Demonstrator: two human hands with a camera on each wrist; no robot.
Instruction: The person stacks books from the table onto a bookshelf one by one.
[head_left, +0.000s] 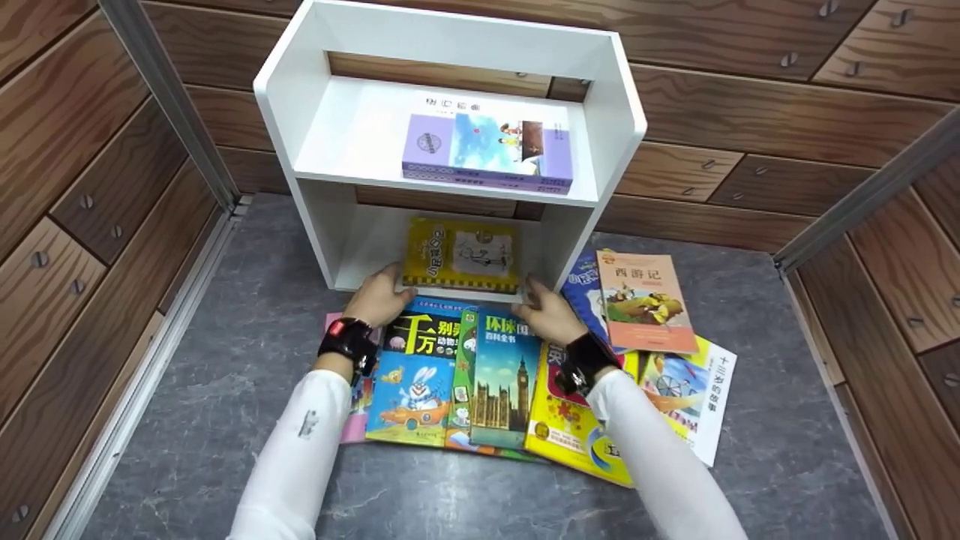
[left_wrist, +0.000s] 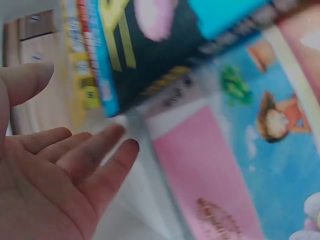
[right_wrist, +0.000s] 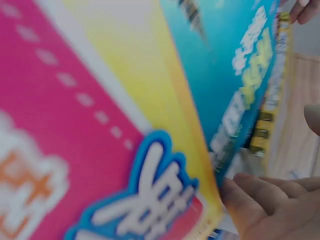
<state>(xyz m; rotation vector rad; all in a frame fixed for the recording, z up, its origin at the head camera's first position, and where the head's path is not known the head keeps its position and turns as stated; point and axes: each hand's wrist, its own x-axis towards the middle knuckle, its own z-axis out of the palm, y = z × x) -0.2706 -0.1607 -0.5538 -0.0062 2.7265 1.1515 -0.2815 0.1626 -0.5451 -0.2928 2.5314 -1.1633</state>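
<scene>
- White sleeves [head_left: 289, 450] flanked books [head_left: 416, 382] lying before the white bookcase [head_left: 360, 135].
- Left hand [head_left: 379, 296] and right hand [head_left: 553, 311], fingers loosely extended, flanked the lower shelf's yellow book [head_left: 461, 253].
- Peach book [head_left: 649, 304] read "西游记"; clock-tower book [head_left: 501, 382], "百科全书".

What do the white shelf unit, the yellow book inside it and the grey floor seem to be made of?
White shelf unit: probably painted or laminated board, judging by smooth, flat panels.
Yellow book: likely printed card or paper, given its lettering and drawing; gloss unclear.
Grey floor: perhaps vinyl or stone, slightly shiny, with marble-like veins.
</scene>
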